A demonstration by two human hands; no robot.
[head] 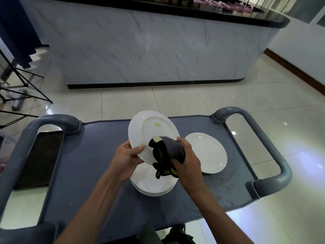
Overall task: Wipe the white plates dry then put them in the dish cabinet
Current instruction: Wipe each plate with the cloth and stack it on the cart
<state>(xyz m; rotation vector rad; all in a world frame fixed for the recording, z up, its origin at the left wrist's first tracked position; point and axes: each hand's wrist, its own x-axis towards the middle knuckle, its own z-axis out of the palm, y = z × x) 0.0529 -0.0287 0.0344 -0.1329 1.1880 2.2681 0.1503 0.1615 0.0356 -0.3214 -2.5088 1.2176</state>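
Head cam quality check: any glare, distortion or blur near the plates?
Head view: wide-angle bend curves the counter and cart handles; ceiling-light glare spots the floor tiles; held plate, cloth and both hands are reasonably sharp, edges slightly soft.

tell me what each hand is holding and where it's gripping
The left hand grips a tilted white plate at its near rim, thumb on top. The right hand holds a bunched grey cloth pressed to the plate's surface.

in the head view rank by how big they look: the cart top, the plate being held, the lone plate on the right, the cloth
1. cart top
2. held plate, tilted and nearer the camera, so its lead is unsure
3. lone plate
4. cloth
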